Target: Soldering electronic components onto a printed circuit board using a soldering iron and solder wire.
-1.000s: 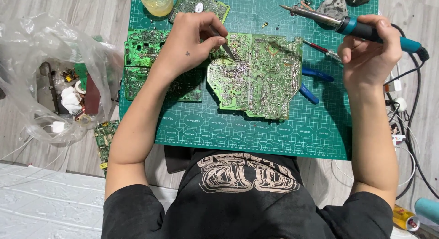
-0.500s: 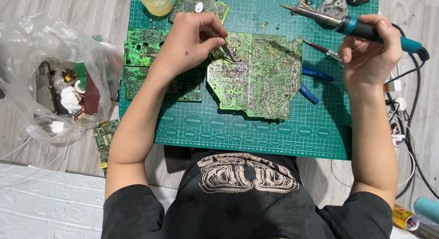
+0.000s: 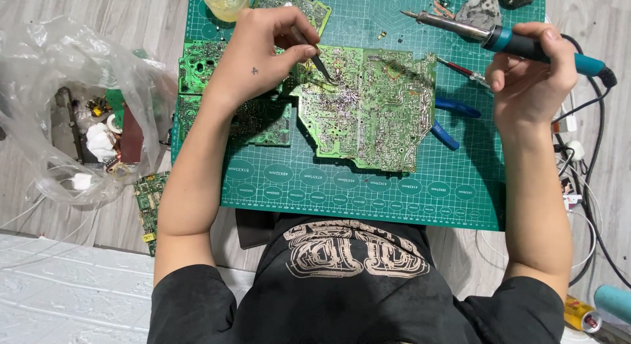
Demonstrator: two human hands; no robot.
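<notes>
Head view: no shift from a second ago. Left hand [image 3: 263,61] still pinched on tweezers [image 3: 315,60], tips at large green circuit board [image 3: 371,110] on cutting mat [image 3: 394,186]. Right hand [image 3: 529,81] still clamped on soldering iron [image 3: 499,36], held clear of board.

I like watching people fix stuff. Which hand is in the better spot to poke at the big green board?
Probably the left hand: its tweezers already touch the big circuit board. The right hand holds the soldering iron off to the side.

Green circuit board [image 3: 368,114] (silvery solder dots), teal gridded cutting mat [image 3: 460,179], teal-handled soldering iron [image 3: 506,40]
</notes>
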